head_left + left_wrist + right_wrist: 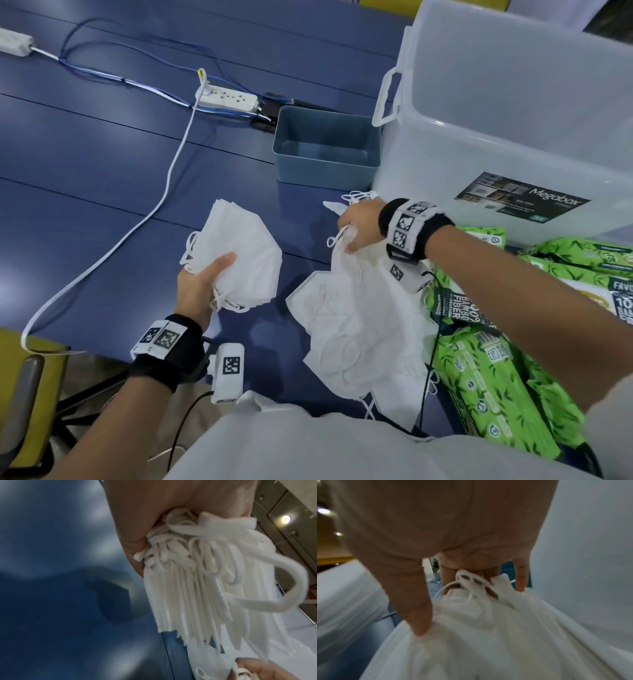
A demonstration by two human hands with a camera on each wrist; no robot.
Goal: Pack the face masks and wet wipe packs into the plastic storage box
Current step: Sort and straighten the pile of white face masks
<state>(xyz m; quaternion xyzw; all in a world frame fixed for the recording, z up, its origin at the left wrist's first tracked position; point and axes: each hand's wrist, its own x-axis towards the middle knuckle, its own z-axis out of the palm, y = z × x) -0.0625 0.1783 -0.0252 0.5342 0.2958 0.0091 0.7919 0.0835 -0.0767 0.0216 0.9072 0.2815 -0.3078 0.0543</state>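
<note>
My left hand (202,284) grips a neat stack of white face masks (239,253) above the blue table; the left wrist view shows the stack's edges and ear loops (197,563) bunched in my palm. My right hand (359,229) holds a loose bundle of white masks (363,329) by its top, and the bundle hangs down over the table's near edge. The right wrist view shows my fingers (414,601) curled on that mask bundle (479,635). Green wet wipe packs (496,383) lie at the right. The clear plastic storage box (513,102) stands open at the back right.
A small blue-grey bin (325,147) stands left of the storage box. A white power strip (227,99) with white and blue cables lies further back, and a white cable (137,233) runs across the table to the left edge. A yellow chair (30,394) sits at the lower left.
</note>
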